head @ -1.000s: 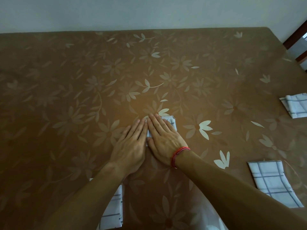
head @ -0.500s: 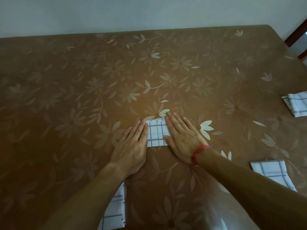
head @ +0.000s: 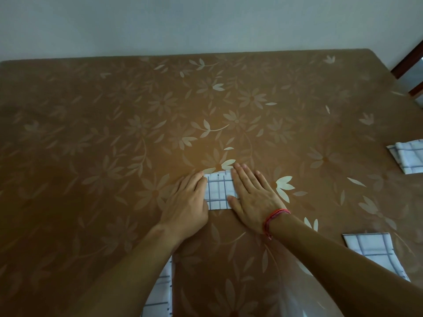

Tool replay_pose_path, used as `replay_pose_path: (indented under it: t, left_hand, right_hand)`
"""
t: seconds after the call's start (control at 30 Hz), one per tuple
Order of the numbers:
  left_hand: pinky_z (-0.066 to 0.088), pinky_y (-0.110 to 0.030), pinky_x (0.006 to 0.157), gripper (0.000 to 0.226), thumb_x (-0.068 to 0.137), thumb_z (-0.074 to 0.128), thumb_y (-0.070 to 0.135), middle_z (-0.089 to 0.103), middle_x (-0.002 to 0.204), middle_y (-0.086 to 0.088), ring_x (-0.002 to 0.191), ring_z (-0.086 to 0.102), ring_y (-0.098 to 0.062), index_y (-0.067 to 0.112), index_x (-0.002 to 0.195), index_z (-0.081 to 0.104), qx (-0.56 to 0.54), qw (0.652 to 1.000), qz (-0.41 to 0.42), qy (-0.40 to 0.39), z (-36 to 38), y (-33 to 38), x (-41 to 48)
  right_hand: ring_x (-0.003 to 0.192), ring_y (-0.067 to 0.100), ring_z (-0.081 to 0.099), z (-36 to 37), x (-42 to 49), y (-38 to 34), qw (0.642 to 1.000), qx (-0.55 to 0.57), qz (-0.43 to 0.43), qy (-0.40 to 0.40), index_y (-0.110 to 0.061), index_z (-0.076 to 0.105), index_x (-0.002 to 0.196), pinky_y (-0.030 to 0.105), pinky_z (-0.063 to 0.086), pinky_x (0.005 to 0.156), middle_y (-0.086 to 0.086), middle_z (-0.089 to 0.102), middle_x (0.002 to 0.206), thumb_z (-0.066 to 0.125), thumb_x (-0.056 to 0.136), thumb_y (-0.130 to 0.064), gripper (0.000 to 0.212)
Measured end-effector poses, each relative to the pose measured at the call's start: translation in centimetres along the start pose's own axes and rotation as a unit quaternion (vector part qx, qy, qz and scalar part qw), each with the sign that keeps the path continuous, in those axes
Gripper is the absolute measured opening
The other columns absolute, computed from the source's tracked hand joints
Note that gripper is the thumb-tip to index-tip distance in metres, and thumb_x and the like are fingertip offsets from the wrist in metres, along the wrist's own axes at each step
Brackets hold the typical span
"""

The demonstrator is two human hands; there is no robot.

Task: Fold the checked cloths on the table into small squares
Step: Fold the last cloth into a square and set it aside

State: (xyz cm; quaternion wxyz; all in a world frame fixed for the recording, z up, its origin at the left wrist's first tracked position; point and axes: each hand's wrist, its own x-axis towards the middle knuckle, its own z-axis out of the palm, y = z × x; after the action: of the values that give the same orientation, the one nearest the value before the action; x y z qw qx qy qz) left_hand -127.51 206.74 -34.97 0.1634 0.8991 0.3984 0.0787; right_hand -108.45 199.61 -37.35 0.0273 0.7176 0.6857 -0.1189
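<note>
Left grip [head: 185, 202]: released, fingers straight and flat, pressing down on the left edge of the folded checked cloth [head: 218, 193].
Right grip [head: 254, 197]: likewise released, palm down, fingers straight, lying over the right edge of the same cloth. Red cord bracelet [head: 275, 219] at the wrist. Nothing pinched or curled round by either.

Folded checked cloth: white with dark grid lines, a small near-square packet. Flat on the tabletop [head: 114, 133] between the two grips, toward the near side. Step in hand, as judged: smoothing the last crease.

Far-right cloth [head: 409, 159]: folded, cut off by the picture edge, well apart from the grips.
Near-right cloth [head: 375, 255]: flat and larger than the packet.
Near-edge cloth [head: 160, 296]: partly hidden under the left forearm; fold state not to be told.

Tabletop: brown cover with a pale flower print. Plain wall [head: 206, 24] beyond the far edge.

Risks, as judged:
- Layers springing open on lifting off, if pressed too briefly.
- Packet skewing out of square, if the grips slide apart unevenly on the smooth cover.
- Near-edge cloth dragged off by the forearm.

Brands, labels, writing: none readable.
</note>
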Motion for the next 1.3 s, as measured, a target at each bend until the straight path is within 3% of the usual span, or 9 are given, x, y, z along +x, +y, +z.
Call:
replay_pose_path:
  t: [0.23, 0.37, 0.5, 0.63, 0.73, 0.87, 1.03, 1.17, 1.3]
  left_hand:
    - [0.014, -0.019, 0.076, 0.055, 0.079, 0.06, 0.015, 0.051, 0.117, 0.009, 0.111, 0.043, -0.013, 0.027, 0.131, 0.046, -0.001, 0.999, -0.049, 0.018, -1.3, 0.7, 2.4]
    - [0.031, -0.019, 0.084, 0.06, 0.072, 0.063, 0.003, 0.048, 0.114, 0.007, 0.109, 0.046, -0.013, 0.025, 0.126, 0.048, -0.109, 0.987, -0.118, -0.007, -1.5, 0.9, 3.7]
    - [0.034, -0.003, 0.07, 0.056, 0.068, 0.059, -0.009, 0.043, 0.095, 0.019, 0.091, 0.045, 0.005, 0.029, 0.109, 0.052, -0.231, 0.964, -0.132, 0.023, -1.8, 1.8, 3.2]
    - [0.041, -0.007, 0.063, 0.055, 0.068, 0.06, -0.009, 0.062, 0.095, 0.012, 0.087, 0.059, -0.002, 0.035, 0.1, 0.053, -0.336, 0.924, -0.178, 0.035, -2.6, 2.8, 2.2]
    - [0.044, -0.009, 0.058, 0.053, 0.069, 0.061, -0.009, 0.07, 0.084, 0.008, 0.075, 0.063, 0.0, 0.036, 0.095, 0.055, -0.388, 0.905, -0.17, 0.04, -3.6, 3.7, 1.0]
    - [0.043, -0.006, 0.059, 0.048, 0.07, 0.065, -0.011, 0.072, 0.075, 0.013, 0.067, 0.063, 0.004, 0.032, 0.092, 0.059, -0.41, 0.9, -0.132, 0.063, -6.4, 5.3, -0.6]
    - [0.042, -0.008, 0.058, 0.047, 0.07, 0.067, -0.005, 0.071, 0.07, 0.014, 0.061, 0.06, 0.004, 0.04, 0.085, 0.063, -0.421, 0.899, -0.098, 0.076, -9.8, 6.8, -3.1]
    - [0.052, -0.021, 0.068, 0.027, 0.067, 0.075, 0.014, 0.072, 0.079, 0.007, 0.075, 0.067, -0.008, 0.036, 0.081, 0.068, -0.456, 0.874, -0.12, 0.117, -12.6, 7.6, -5.9]
    - [0.049, -0.011, 0.068, 0.03, 0.071, 0.08, 0.01, 0.072, 0.089, 0.015, 0.083, 0.067, 0.001, 0.032, 0.088, 0.07, -0.502, 0.831, -0.164, 0.172, -15.0, 8.5, -10.3]
  right_hand:
    - [0.151, 0.016, -0.008, -0.7, 0.4, -0.1, 1.0, 0.001, 0.004, -0.005, -0.016, -0.003, 0.156, 0.044, -0.001, 0.122, 0.002, -0.005, 0.164, 0.011, 0.096, -0.055, 0.072]
    - [0.151, 0.019, 0.002, -1.9, 0.8, -0.1, 1.0, 0.008, -0.008, -0.01, -0.015, 0.009, 0.156, 0.043, 0.002, 0.122, 0.004, 0.006, 0.164, 0.027, 0.095, -0.055, 0.075]
    - [0.149, 0.023, 0.008, -3.2, 0.9, -0.6, 1.0, 0.009, -0.006, -0.018, -0.015, 0.01, 0.155, 0.044, 0.006, 0.121, 0.006, 0.014, 0.163, 0.041, 0.093, -0.051, 0.078]
    - [0.144, 0.025, 0.02, -5.0, 0.1, -1.7, 1.0, -0.006, -0.002, -0.007, -0.016, 0.011, 0.153, 0.05, 0.011, 0.119, 0.005, 0.032, 0.155, 0.05, 0.092, -0.043, 0.078]
    - [0.14, 0.021, 0.028, -7.1, -1.3, -2.5, 0.999, 0.008, -0.036, 0.031, -0.019, 0.023, 0.151, 0.039, 0.022, 0.115, 0.0, 0.037, 0.151, 0.051, 0.092, -0.036, 0.067]
    - [0.124, 0.02, 0.044, -10.1, -3.7, -4.2, 0.996, 0.013, -0.058, 0.069, -0.024, 0.049, 0.133, 0.033, 0.034, 0.099, -0.006, 0.056, 0.133, 0.044, 0.094, -0.028, 0.039]
    - [0.102, 0.019, 0.059, -13.7, -7.2, -5.6, 0.987, 0.084, -0.045, 0.128, -0.036, 0.059, 0.126, 0.031, 0.046, 0.081, -0.007, 0.068, 0.109, 0.046, 0.094, -0.027, 0.036]
    - [0.083, 0.027, 0.063, -16.7, -10.7, -6.7, 0.981, 0.15, -0.008, 0.125, -0.02, 0.068, 0.095, 0.038, 0.05, 0.07, 0.002, 0.069, 0.085, 0.053, 0.092, -0.027, 0.017]
    - [0.071, 0.022, 0.061, -19.2, -13.9, -8.1, 0.949, 0.271, 0.027, 0.16, -0.012, 0.069, 0.079, 0.039, 0.05, 0.067, 0.004, 0.066, 0.07, 0.063, 0.088, -0.022, 0.015]
